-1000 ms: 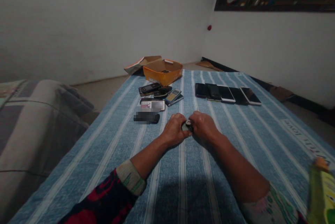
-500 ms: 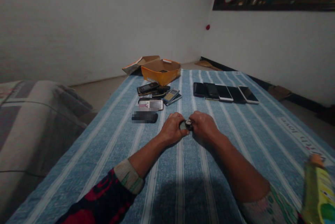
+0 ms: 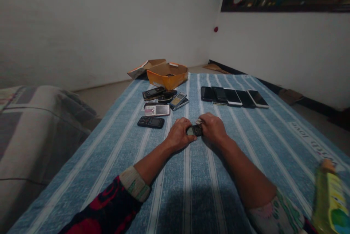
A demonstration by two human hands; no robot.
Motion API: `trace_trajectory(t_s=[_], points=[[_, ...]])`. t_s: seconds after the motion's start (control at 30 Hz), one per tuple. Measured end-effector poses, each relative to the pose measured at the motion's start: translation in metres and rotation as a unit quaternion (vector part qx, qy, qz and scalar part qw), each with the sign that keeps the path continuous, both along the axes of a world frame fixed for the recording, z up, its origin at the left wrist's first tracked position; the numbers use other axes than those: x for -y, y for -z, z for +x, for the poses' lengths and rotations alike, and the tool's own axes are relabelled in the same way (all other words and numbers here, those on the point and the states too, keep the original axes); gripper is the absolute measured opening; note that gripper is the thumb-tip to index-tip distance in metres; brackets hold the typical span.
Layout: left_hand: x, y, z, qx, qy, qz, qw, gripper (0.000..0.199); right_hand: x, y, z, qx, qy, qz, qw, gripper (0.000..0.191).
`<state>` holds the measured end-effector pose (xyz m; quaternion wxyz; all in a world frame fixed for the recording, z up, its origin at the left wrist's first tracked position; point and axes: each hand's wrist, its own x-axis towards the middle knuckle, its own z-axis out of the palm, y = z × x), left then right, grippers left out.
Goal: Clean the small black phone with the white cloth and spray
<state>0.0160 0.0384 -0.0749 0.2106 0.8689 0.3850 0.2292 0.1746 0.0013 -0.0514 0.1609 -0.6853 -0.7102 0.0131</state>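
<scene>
Right, here's a blue-striped bedsheet (image 3: 175, 175) under white walls (image 3: 109, 26), an orange cardboard box (image 3: 167, 75) at its far end. A small dark phone (image 3: 194, 130) sits between the left hand (image 3: 179, 134) and right hand (image 3: 213, 129), fingers clamped on it from both sides. Lettering (image 3: 303, 135) on the sheet reads "love".
</scene>
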Motion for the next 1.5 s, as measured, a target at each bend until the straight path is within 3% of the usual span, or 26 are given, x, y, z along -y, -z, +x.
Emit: trace_trajectory(t_s=[0.13,0.33,0.73,0.97,1.23,1.5], points=[[-0.001,0.001,0.000,0.004,0.003,0.000,1.000,0.025,0.006,-0.008,0.012,-0.025,-0.063,-0.038,0.997,0.021],[0.000,0.002,-0.002,0.004,0.013,0.005,1.000,0.027,0.011,-0.015,0.004,0.062,-0.111,-0.108,0.986,0.021],[-0.001,0.001,-0.002,0.012,0.030,0.005,0.999,0.019,-0.003,-0.008,-0.008,0.088,-0.055,-0.060,0.993,0.024],[-0.001,0.002,-0.003,0.013,0.027,0.002,1.000,0.019,0.009,-0.018,-0.007,0.105,-0.094,-0.117,0.983,0.018],[-0.001,0.000,-0.003,0.018,0.031,-0.011,0.999,0.020,-0.003,-0.010,-0.013,0.090,-0.031,-0.067,0.993,0.025],[-0.003,0.003,-0.003,0.014,0.034,-0.004,0.999,0.022,0.006,-0.011,-0.014,0.089,-0.082,-0.097,0.988,0.020]])
